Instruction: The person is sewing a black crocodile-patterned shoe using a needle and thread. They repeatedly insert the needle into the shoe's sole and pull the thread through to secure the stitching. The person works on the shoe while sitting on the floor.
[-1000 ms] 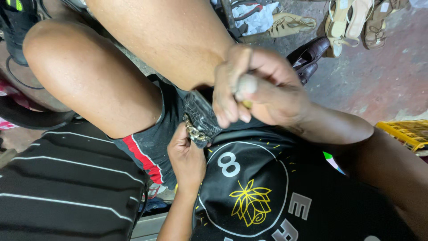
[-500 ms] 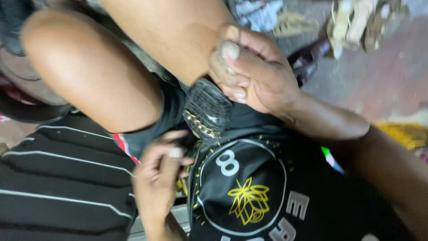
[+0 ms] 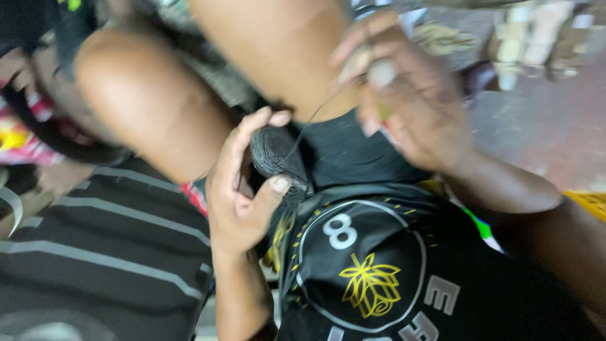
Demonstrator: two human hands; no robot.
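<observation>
My left hand (image 3: 243, 192) grips a small black textured shoe part (image 3: 273, 150) on my lap, with the thumb pressed on its lower edge and the fingers curled behind it. My right hand (image 3: 407, 101) is raised above and to the right of it, blurred by motion. It is closed on a pale-handled tool (image 3: 380, 72). A thin dark thread (image 3: 315, 117) runs taut from the black part up to that hand.
My bare knee (image 3: 145, 107) and thigh (image 3: 284, 50) rise just behind the hands. A black shirt with a gold flower emblem (image 3: 371, 289) covers my lap. Black cloth with grey stripes (image 3: 95, 252) lies at left. Blurred sandals (image 3: 536, 38) and a yellow crate (image 3: 590, 201) sit on the floor at right.
My left hand has moved up and taken hold of the black part. My right hand has pulled up and away to the right, drawing the thread taut.
</observation>
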